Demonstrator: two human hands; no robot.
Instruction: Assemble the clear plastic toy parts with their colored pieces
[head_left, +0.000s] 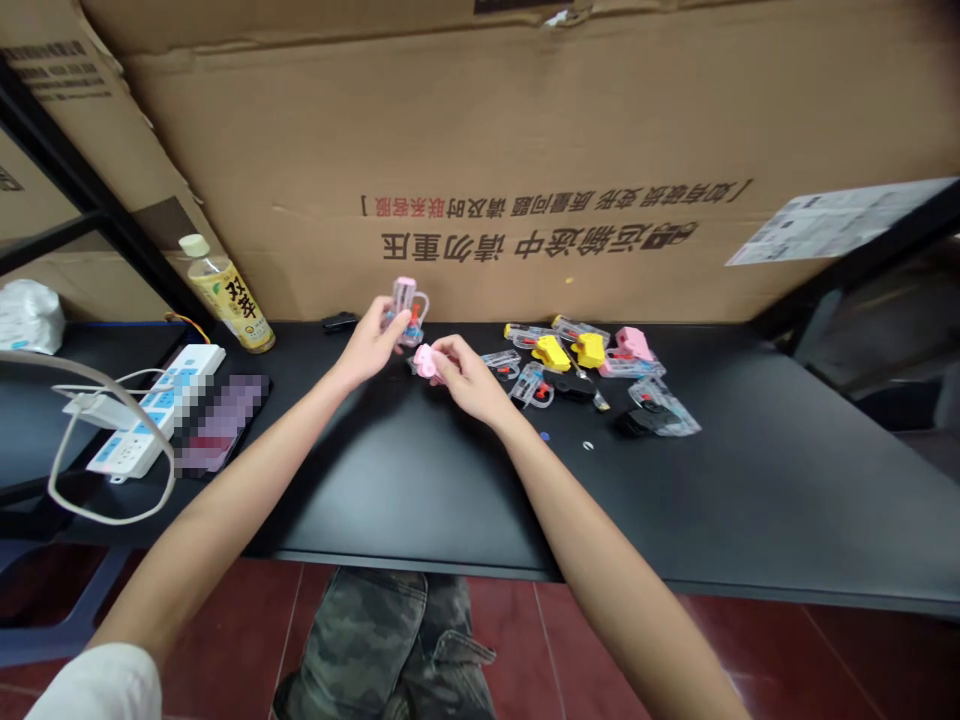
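Clear toy [406, 308] pinched in left hand [373, 343]; right hand [463, 375] fingers closed on pink part [424, 361]; loose pinch risks dropping either onto desk [420, 480].

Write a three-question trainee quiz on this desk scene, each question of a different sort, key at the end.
1. True or false: the left hand holds a clear toy body with pink parts raised above the black table.
2. Multiple choice: the right hand grips a) a yellow piece b) a small pink piece c) the bottle.
3. Fill in: the tea bottle stands behind the white ____.

Key: 1 true; 2 b; 3 power strip.
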